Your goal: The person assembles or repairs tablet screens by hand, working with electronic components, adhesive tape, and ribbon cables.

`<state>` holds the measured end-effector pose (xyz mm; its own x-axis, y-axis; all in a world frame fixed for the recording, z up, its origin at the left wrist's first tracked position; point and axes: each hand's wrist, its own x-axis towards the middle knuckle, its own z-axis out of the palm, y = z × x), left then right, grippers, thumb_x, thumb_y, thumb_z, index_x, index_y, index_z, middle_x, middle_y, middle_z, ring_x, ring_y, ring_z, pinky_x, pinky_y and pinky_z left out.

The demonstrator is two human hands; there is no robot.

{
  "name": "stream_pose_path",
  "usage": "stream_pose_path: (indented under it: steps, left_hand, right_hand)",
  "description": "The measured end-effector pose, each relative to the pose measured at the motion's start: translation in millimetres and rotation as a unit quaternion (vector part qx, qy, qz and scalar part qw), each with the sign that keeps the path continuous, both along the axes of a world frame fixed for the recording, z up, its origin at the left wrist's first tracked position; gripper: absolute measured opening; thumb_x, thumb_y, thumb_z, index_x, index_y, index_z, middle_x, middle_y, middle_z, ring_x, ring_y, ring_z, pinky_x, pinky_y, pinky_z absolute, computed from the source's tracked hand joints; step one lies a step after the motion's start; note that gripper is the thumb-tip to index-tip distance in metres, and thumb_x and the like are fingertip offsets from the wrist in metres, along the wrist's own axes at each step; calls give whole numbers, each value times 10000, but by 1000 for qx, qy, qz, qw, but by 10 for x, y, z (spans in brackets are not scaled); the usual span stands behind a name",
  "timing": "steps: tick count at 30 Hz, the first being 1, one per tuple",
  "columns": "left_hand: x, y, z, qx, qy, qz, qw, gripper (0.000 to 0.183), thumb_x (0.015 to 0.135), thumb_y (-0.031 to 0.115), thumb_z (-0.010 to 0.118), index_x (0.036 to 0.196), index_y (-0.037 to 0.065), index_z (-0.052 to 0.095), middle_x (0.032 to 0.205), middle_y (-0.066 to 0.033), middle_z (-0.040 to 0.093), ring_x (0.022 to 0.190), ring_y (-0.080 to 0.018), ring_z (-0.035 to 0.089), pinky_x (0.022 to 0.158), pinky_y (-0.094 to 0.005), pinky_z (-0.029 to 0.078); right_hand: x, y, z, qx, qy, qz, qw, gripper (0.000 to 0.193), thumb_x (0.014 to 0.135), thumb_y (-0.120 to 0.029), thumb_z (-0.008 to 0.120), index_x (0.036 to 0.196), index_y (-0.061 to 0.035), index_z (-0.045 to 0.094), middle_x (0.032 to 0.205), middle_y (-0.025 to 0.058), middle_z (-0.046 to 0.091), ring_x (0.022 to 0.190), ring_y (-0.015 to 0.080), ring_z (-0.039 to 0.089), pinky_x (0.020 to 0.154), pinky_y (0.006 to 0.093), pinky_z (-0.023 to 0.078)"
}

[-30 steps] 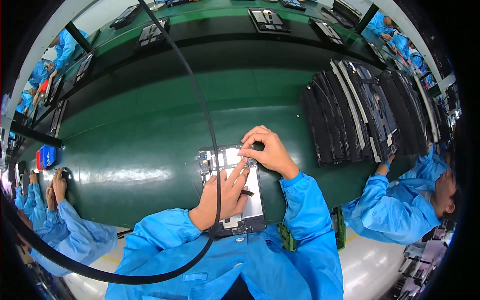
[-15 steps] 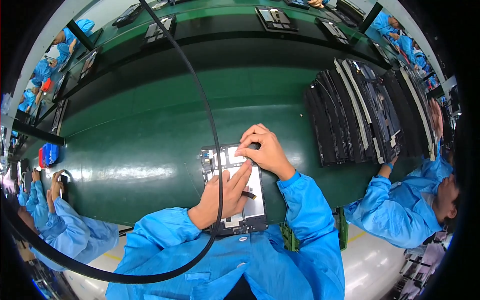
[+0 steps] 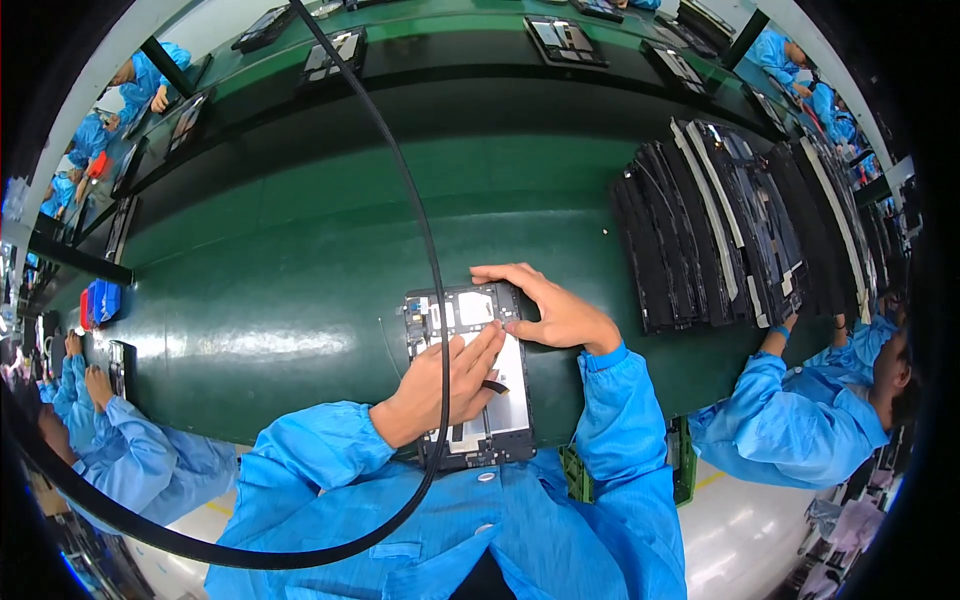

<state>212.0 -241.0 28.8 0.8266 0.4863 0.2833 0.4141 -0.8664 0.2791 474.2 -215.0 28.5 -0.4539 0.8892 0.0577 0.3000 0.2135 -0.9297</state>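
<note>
An opened tablet [image 3: 513, 370] lies on the green bench in front of me, its dark frame, silvery plates and small circuit parts facing up. My left hand [image 3: 450, 385] rests across its middle, fingers stretched out and pointing toward the far right. A short dark ribbon cable [image 3: 496, 387] sticks out beside its fingers. Around the tablet's far right corner my right hand [image 3: 560, 310] is spread, its fingers by the far edge and its thumb close to the left fingertips. Nothing shows in its grasp. My left palm hides part of the tablet.
A thick black cable [image 3: 425, 235] hangs across the view. To the right stands a row of upright dark tablet panels [image 3: 700, 230], with a co-worker's sleeve [image 3: 800, 370] beside it. More opened tablets [image 3: 565, 40] lie on the far dark belt. Blue and red bins [image 3: 102, 303] sit at left.
My right hand has opened from a pinch over the tablet's upper plate and moved right, its fingers now spread. The left hand has stayed nearly in place.
</note>
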Motion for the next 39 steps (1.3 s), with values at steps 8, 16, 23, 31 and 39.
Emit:
stream_pose_path:
  steps: [8, 16, 23, 31, 39]
  left_hand:
    - [-27, -11, -35, -34, -20, 11, 999, 730, 794, 210, 825, 1458, -41, 656, 1541, -159, 638, 897, -263, 688, 789, -400, 612]
    - [-26, -22, -72, -36, -28, 19, 999, 709, 816, 200, 813, 1474, -7, 652, 1559, -134, 625, 847, -252, 675, 775, -408, 598]
    - [-25, -28, -72, -41, -49, 17, 998, 636, 828, 192, 795, 1421, -7, 679, 1560, -126, 627, 816, -242, 647, 762, -396, 586]
    - [-59, -37, -109, -29, -72, 15, 997, 487, 838, 152, 768, 1309, 29, 758, 1514, -107, 688, 806, -215, 628, 724, -369, 578]
    - [-62, -17, -97, -13, -64, -15, 998, 646, 748, 164, 806, 1374, 39, 709, 1540, -109, 657, 844, -221, 631, 766, -368, 601]
  right_hand:
    - [32, 27, 50, -55, -20, 24, 998, 741, 906, -106, 794, 1605, -81, 550, 1566, 143, 585, 1455, 331, 517, 1277, 452, 378]
    - [-34, 45, 39, -49, -20, 11, 999, 693, 867, -125, 808, 1527, -125, 597, 1418, 129, 639, 1383, 342, 554, 1222, 467, 397]
    - [-65, 64, 105, -95, -23, -8, 995, 645, 871, -103, 792, 1487, -59, 605, 1424, 121, 638, 1355, 269, 597, 1206, 411, 447]
    - [-47, 109, 54, -98, 5, -7, 995, 665, 814, -42, 795, 1454, -39, 614, 1429, 114, 652, 1357, 254, 610, 1211, 408, 449]
    - [-61, 181, -35, -127, 58, -37, 990, 552, 834, -11, 875, 1346, 1, 670, 1344, 101, 718, 1303, 221, 656, 1192, 390, 469]
